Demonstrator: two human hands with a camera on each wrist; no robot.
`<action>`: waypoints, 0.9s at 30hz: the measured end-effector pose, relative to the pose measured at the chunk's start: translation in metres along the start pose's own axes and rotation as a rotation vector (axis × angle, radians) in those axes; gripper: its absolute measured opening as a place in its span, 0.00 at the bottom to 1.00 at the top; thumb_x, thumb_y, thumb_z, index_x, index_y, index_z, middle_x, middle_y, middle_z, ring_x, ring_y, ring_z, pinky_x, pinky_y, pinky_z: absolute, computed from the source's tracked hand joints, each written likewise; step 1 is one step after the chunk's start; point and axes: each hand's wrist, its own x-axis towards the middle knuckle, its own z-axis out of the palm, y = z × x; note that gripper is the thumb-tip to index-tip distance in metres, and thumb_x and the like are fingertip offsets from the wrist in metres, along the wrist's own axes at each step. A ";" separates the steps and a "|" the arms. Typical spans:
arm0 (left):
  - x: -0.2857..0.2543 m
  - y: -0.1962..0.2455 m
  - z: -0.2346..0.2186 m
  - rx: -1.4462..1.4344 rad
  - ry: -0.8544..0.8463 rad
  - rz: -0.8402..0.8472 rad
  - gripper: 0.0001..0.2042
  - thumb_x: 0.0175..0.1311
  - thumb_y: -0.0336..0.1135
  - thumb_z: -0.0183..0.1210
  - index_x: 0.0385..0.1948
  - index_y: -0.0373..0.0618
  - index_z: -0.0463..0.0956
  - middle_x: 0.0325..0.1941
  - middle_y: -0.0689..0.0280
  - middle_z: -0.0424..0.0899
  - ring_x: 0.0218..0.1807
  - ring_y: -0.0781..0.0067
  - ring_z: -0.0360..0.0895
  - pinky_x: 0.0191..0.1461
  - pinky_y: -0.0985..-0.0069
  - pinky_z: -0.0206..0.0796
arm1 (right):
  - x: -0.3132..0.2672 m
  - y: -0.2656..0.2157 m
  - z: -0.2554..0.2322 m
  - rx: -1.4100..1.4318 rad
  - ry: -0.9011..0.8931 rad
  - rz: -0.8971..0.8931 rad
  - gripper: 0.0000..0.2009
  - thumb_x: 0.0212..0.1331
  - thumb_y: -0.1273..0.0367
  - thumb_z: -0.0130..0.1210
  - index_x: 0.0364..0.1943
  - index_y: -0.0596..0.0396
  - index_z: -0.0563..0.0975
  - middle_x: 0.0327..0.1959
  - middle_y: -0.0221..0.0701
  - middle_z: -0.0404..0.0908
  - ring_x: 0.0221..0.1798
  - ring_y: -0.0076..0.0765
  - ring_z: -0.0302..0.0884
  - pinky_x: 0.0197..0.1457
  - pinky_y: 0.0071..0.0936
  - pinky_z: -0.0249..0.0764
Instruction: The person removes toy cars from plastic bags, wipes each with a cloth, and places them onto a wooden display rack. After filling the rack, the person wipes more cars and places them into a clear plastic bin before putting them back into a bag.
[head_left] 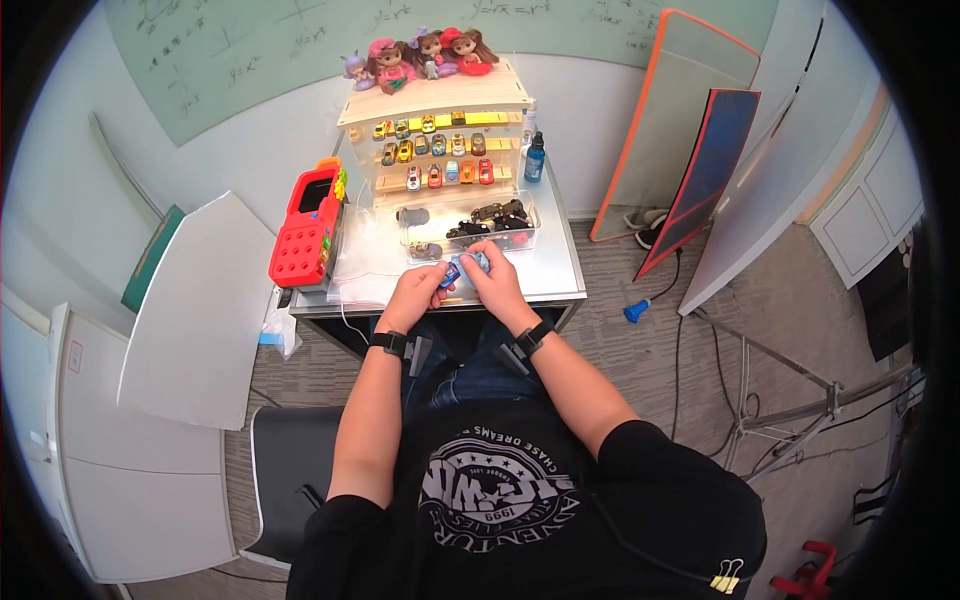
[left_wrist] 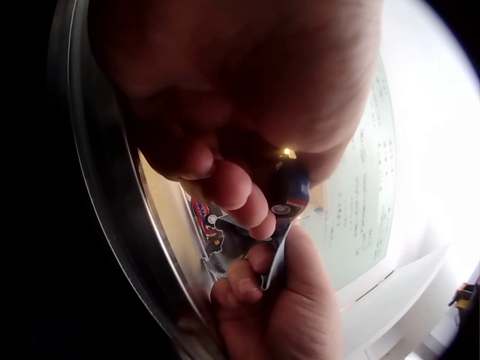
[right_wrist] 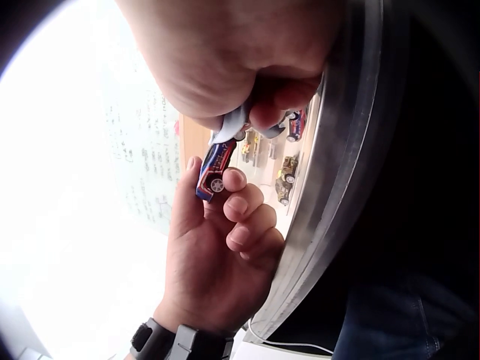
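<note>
Both hands meet over the front edge of the table. My left hand [head_left: 416,294] pinches a small blue toy car [right_wrist: 216,166] with red trim by one end, between thumb and curled fingers. A grey-blue cloth [right_wrist: 233,124] covers the car's other end, and my right hand [head_left: 498,285] grips the cloth there. From the left wrist, the dark blue car [left_wrist: 294,187] shows beside my left fingers, with a fold of cloth [left_wrist: 276,264] between my right thumb and fingers. Just beyond the hands stands a clear plastic bin [head_left: 408,250] with several dark toy cars [head_left: 500,222] inside.
Behind the bin, a wooden stepped rack [head_left: 440,100] bears rows of toy cars, with dolls [head_left: 430,58] on top. A red toy case [head_left: 300,250] stands at the table's left, a blue bottle [head_left: 535,158] at the right. A white cable hangs over the front edge.
</note>
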 end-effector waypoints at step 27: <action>0.233 0.151 0.006 0.568 0.265 0.098 0.17 0.71 0.44 0.64 0.46 0.35 0.82 0.36 0.63 0.86 0.30 0.76 0.82 0.30 0.76 0.76 | -0.006 -0.015 -0.086 -0.552 -0.163 -0.192 0.23 0.62 0.54 0.66 0.56 0.51 0.80 0.43 0.42 0.87 0.47 0.52 0.85 0.49 0.42 0.80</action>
